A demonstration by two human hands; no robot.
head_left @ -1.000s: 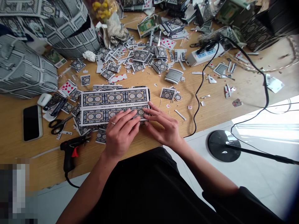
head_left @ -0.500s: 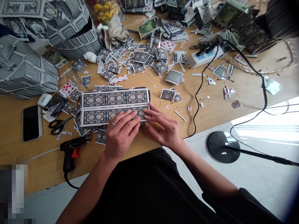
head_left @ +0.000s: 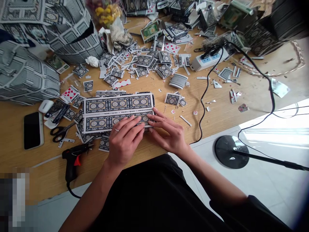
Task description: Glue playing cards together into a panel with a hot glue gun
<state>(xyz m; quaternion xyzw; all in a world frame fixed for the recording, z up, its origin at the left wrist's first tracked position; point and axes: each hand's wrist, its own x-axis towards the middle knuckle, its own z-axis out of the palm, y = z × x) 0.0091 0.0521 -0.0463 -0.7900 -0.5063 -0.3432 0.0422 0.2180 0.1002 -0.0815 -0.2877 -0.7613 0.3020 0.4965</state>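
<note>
- Playing-card panel [head_left: 118, 104]: flat on table [head_left: 217, 112], near edge; left hand [head_left: 125, 138] lies across it, fingers extended, apparently for steadiness.
- Right hand [head_left: 170, 130]: touches right end, seemingly for alignment; pinch cannot be confirmed.
- Glue gun [head_left: 73, 158]: left, presumably within reach.

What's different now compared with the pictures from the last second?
Nothing has visibly moved, been picked up or let go; only the view shifts slightly. The left hand and right hand stay on the two long rows of dark-patterned playing cards; the black glue gun with a red trigger lies where it was.
</note>
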